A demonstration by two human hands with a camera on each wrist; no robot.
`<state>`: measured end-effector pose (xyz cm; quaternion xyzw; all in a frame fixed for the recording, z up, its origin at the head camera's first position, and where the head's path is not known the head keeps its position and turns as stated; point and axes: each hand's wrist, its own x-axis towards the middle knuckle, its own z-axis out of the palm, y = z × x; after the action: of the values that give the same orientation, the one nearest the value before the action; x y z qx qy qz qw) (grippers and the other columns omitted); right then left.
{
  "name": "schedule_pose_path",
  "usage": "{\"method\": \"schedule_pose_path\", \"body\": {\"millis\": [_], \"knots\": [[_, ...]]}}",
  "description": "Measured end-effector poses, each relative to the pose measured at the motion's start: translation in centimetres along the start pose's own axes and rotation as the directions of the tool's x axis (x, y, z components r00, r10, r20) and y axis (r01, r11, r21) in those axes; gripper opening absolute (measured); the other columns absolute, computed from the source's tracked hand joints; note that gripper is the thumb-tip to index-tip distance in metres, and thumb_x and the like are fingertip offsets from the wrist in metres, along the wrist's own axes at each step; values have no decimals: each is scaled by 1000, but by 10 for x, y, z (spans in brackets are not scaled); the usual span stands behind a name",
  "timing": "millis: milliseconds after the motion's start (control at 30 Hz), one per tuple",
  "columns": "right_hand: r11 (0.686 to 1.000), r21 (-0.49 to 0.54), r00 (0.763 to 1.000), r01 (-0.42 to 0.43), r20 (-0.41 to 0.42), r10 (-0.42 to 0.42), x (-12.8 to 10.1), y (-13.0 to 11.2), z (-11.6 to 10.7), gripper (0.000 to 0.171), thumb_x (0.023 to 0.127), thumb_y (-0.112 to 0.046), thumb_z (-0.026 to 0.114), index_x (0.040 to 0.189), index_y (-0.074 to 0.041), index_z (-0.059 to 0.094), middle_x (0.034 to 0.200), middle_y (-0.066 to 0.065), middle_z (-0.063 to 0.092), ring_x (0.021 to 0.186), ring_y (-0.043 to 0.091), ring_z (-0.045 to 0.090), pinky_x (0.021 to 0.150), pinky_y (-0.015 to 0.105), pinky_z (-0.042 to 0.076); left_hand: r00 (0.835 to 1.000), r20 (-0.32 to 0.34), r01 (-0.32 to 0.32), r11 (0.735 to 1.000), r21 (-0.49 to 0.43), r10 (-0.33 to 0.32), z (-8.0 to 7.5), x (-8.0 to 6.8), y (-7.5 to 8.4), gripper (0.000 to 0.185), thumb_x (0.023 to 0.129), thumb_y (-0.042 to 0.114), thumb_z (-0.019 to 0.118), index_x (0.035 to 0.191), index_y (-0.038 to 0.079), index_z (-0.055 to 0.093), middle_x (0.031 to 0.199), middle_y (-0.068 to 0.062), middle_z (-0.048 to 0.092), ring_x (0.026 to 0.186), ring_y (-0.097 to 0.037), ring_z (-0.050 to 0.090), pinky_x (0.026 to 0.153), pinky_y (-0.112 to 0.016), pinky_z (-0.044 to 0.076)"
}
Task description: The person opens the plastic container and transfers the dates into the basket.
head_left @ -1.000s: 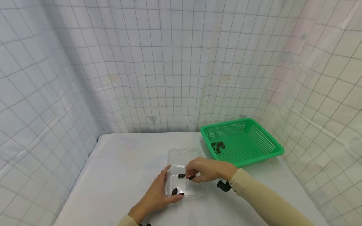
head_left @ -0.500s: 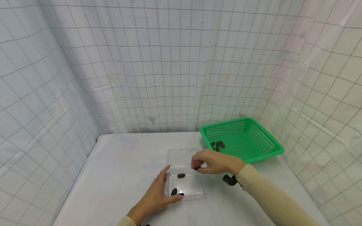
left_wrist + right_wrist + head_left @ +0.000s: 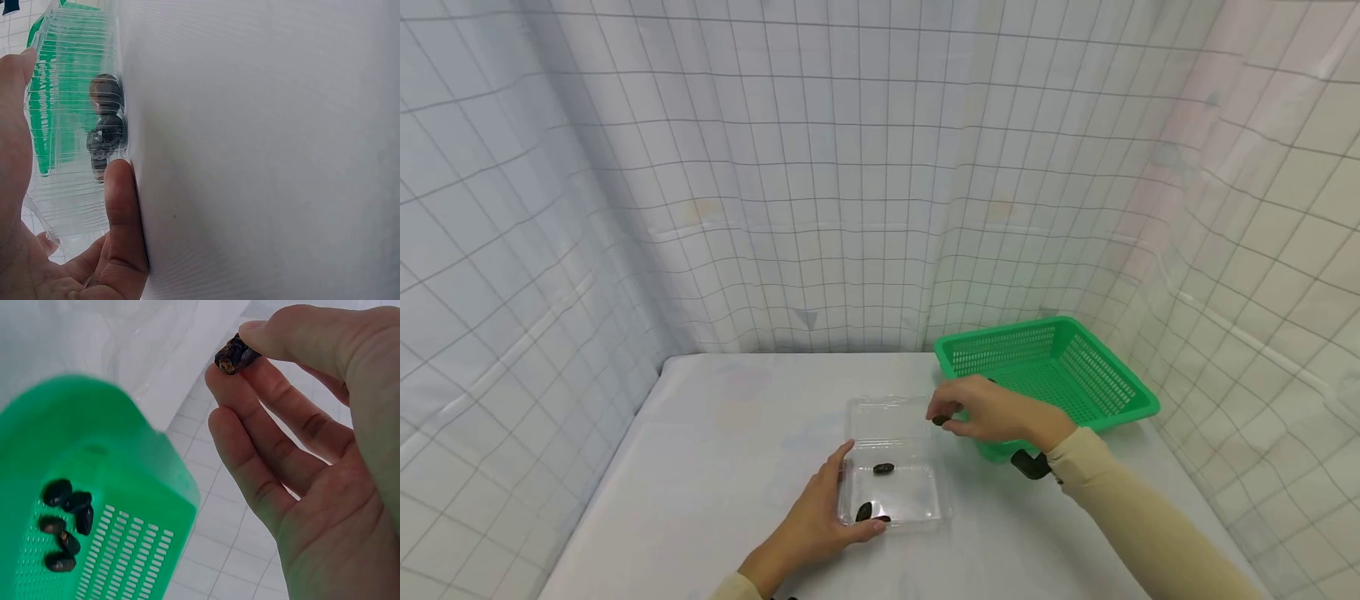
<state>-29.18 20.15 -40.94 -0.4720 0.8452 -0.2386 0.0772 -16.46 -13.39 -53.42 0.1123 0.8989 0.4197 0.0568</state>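
A clear plastic clamshell box (image 3: 895, 492) lies open on the white table, with three dark dates (image 3: 883, 468) inside. My left hand (image 3: 823, 521) holds the box's near left corner, thumb along its edge (image 3: 122, 206). My right hand (image 3: 988, 412) hovers between the box and the green basket (image 3: 1075, 375), pinching one dark date (image 3: 940, 421) (image 3: 232, 355) between thumb and fingertips. Several dates (image 3: 65, 522) lie in the basket's corner in the right wrist view.
The white table (image 3: 722, 467) is enclosed by gridded white curtain walls (image 3: 775, 208) at the back and both sides. The basket sits at the table's far right corner. A black wrist strap mount (image 3: 1030, 464) shows under my right sleeve.
My right hand has lifted a date out of the clear box and carried it right and away, up toward the green basket. The left hand has stayed on the box.
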Motion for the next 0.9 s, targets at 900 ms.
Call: {"method": "schedule_pose_path", "body": {"millis": [900], "knots": [[984,-38,982,-171,-88,167,-27,67,-27,24,106,3,80,125,-10,84,127,9,85,116,28,83,102,48,69,1000,-25,-18,999,28,18,0,-2,2,135,84,62,102,184,17,26,170,-21,57,154,-40,59,121,-68,53]]}}
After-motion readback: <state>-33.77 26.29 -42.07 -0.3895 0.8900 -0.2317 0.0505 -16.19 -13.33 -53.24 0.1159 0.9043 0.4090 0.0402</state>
